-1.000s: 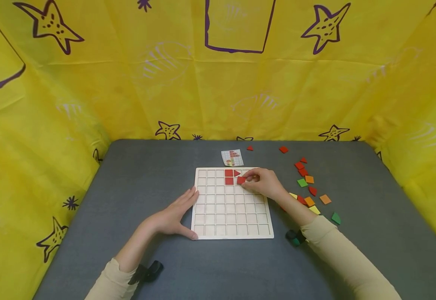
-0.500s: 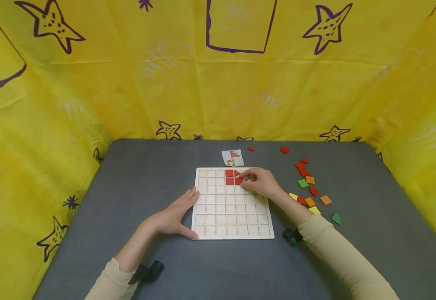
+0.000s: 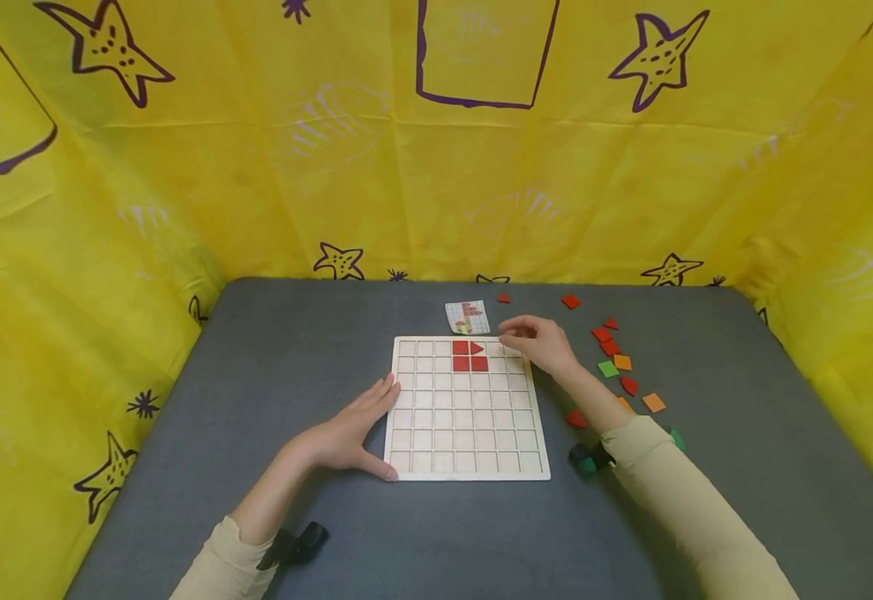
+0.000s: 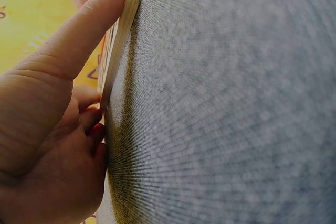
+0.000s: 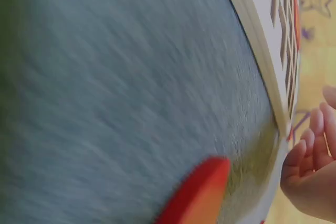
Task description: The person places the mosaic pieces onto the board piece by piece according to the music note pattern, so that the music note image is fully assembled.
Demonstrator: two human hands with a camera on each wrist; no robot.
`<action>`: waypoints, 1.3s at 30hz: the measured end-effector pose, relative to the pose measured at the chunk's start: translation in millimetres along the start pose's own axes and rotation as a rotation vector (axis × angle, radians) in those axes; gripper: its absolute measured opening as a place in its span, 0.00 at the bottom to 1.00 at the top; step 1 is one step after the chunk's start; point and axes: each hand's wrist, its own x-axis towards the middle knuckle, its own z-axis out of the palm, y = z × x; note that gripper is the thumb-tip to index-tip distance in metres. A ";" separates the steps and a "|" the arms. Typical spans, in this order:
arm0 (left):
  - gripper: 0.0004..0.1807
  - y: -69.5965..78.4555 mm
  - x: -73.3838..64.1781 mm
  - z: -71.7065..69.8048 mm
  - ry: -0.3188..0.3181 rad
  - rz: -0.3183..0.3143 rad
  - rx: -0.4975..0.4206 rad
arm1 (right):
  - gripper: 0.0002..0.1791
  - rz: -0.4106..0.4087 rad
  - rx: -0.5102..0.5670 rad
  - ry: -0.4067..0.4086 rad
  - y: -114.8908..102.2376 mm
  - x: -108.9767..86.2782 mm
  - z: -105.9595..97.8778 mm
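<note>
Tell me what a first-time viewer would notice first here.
Probably the bright yellow cloth behind the grey table, patterned with outlined starfish. Next, the pale gridded board near the table's middle, with four red pieces in its far rows and the left hand at its left edge. Coloured tiles scattered mostly to the board's right would likely follow.

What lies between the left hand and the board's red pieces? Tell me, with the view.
In the head view, only empty cells of the board lie between the left hand and the red pieces.
</note>
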 end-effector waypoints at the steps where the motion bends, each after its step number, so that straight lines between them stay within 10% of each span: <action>1: 0.69 -0.3 -0.1 0.0 0.003 0.001 0.002 | 0.16 0.011 0.011 0.009 2.5 4.0 -2.7; 19: 0.68 0.2 -4.8 -0.3 0.010 0.019 -0.014 | 0.23 -0.076 -0.236 0.001 16.8 73.6 -12.6; 39: 0.68 -0.7 -3.5 0.9 0.003 -0.002 -0.016 | 0.17 -0.149 -0.330 -0.015 17.0 83.2 -13.5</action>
